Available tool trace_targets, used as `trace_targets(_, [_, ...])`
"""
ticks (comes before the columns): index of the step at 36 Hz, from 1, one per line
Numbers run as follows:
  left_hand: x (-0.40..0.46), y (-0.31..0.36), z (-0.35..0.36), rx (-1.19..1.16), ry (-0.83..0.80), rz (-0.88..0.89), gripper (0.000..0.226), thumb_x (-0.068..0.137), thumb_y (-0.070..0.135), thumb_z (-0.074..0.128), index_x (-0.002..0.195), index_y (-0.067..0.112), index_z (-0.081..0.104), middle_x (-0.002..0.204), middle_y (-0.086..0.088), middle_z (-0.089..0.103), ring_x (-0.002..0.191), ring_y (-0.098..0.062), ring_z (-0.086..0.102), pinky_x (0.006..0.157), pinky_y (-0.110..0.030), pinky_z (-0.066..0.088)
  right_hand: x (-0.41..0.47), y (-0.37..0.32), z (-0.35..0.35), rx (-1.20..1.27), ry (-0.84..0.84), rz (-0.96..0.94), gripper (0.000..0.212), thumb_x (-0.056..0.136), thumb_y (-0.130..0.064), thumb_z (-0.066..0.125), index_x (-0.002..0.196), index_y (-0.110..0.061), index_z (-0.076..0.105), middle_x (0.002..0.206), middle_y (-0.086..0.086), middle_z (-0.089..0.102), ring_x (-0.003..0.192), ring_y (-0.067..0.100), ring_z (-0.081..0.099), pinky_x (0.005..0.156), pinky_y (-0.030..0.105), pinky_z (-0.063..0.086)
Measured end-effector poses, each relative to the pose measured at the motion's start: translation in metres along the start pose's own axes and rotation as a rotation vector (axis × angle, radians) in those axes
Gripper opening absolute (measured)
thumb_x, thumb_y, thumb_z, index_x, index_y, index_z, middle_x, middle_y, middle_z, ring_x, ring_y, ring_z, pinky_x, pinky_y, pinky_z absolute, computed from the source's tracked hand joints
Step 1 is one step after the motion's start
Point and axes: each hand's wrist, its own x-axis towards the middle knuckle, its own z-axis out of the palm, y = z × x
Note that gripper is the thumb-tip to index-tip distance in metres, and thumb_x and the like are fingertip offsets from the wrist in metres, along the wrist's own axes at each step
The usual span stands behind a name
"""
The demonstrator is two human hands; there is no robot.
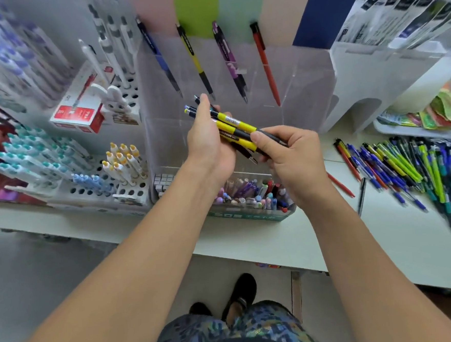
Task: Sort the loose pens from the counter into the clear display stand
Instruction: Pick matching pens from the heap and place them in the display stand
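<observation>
Both hands held a bundle of yellow-and-black pens above the clear display stand, left hand wrapped around, right hand pinching. Perhaps four pens. Loose pens crowded the counter rightward.

we see yellow-and-black pens, a red pen in the clear stand, a red box, a white counter.
</observation>
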Motion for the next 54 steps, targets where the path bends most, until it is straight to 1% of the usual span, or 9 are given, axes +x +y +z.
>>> trace_targets(4, [0.005,0.007,-0.007,0.108,-0.061,0.019,0.053,0.096,0.058,0.054,0.112,0.008,0.059,0.088,-0.009,0.061,0.092,-0.03,0.07,0.087,-0.047,0.059,0.013,0.005,0.005,0.141,-0.056,0.146,0.006,0.092,-0.015,0.072,0.095,-0.012,0.076,0.058,0.001,0.057,0.042,0.003,0.042,0.041,0.016,0.031])
trace_targets(9, [0.011,0.016,-0.005,0.21,0.06,0.124,0.048,0.085,0.059,0.07,0.1,0.014,0.061,0.089,-0.008,0.056,0.088,-0.028,0.062,0.098,-0.054,0.053,0.019,0.002,0.018,0.208,-0.061,0.19,0.01,0.094,-0.016,0.07,0.091,-0.009,0.076,0.055,0.001,0.054,0.041,0.004,0.043,0.04,0.016,0.03])
trace_targets(17, [0.028,0.03,-0.001,0.331,0.122,0.185,0.034,0.089,0.048,0.072,0.098,0.017,0.06,0.075,0.004,0.056,0.072,-0.02,0.053,0.067,-0.034,0.044,0.026,-0.008,0.045,-0.059,0.108,-0.008,0.034,0.1,-0.031,0.064,0.076,-0.01,0.076,0.055,0.002,0.052,0.049,0.012,0.045,0.048,0.029,0.038])
trace_targets(25, [0.032,0.06,-0.003,0.428,-0.067,0.21,0.031,0.096,0.042,0.065,0.085,0.014,0.062,0.066,-0.002,0.071,0.055,-0.016,0.063,0.048,-0.022,0.048,0.035,-0.017,0.053,-0.412,-0.109,-0.138,0.053,0.107,-0.04,0.043,0.074,-0.002,0.058,0.058,0.012,0.044,0.054,0.016,0.039,0.053,0.04,0.034])
trace_targets(34, [0.024,0.069,0.01,0.291,0.006,0.384,0.029,0.096,0.027,0.069,0.076,0.01,0.056,0.054,0.0,0.061,0.051,-0.017,0.056,0.053,-0.029,0.047,0.043,-0.042,0.061,-0.449,-0.171,-0.214,0.031,0.106,-0.035,0.05,0.089,-0.011,0.061,0.066,-0.009,0.049,0.059,0.006,0.041,0.055,0.024,0.031])
trace_targets(42, [0.02,0.082,0.009,0.355,-0.036,0.462,0.054,0.097,0.061,0.048,0.076,0.013,0.064,0.078,-0.009,0.067,0.073,-0.028,0.064,0.074,-0.043,0.055,0.037,-0.041,0.045,-0.468,-0.208,-0.183,0.039,0.109,-0.034,0.039,0.076,-0.017,0.049,0.065,-0.006,0.046,0.062,0.013,0.043,0.061,0.038,0.038])
trace_targets(46, [0.017,0.08,0.013,0.421,-0.147,0.432,0.047,0.104,0.049,0.046,0.076,0.013,0.056,0.068,-0.005,0.066,0.057,-0.022,0.058,0.054,-0.03,0.05,0.036,-0.043,0.037,-0.432,-0.31,-0.143,0.044,0.103,-0.044,0.049,0.08,-0.007,0.052,0.066,-0.005,0.046,0.06,0.012,0.044,0.06,0.036,0.037])
trace_targets(50, [0.014,0.078,0.021,0.488,-0.235,0.403,0.044,0.104,0.046,0.048,0.071,0.019,0.053,0.069,-0.002,0.065,0.054,-0.019,0.054,0.054,-0.031,0.047,0.04,-0.046,0.025,-0.493,-0.382,-0.087,0.042,0.086,-0.045,0.076,0.086,-0.008,0.058,0.066,-0.004,0.047,0.057,0.009,0.042,0.058,0.03,0.036])
trace_targets(54, [0.014,0.074,0.026,0.575,-0.301,0.423,0.046,0.105,0.038,0.05,0.062,0.025,0.056,0.061,0.005,0.062,0.054,-0.014,0.054,0.057,-0.028,0.044,0.051,-0.05,0.018,-0.741,-0.314,-0.093,0.03,0.092,-0.044,0.07,0.081,-0.018,0.059,0.067,-0.001,0.058,0.058,0.017,0.054,0.058,0.036,0.042])
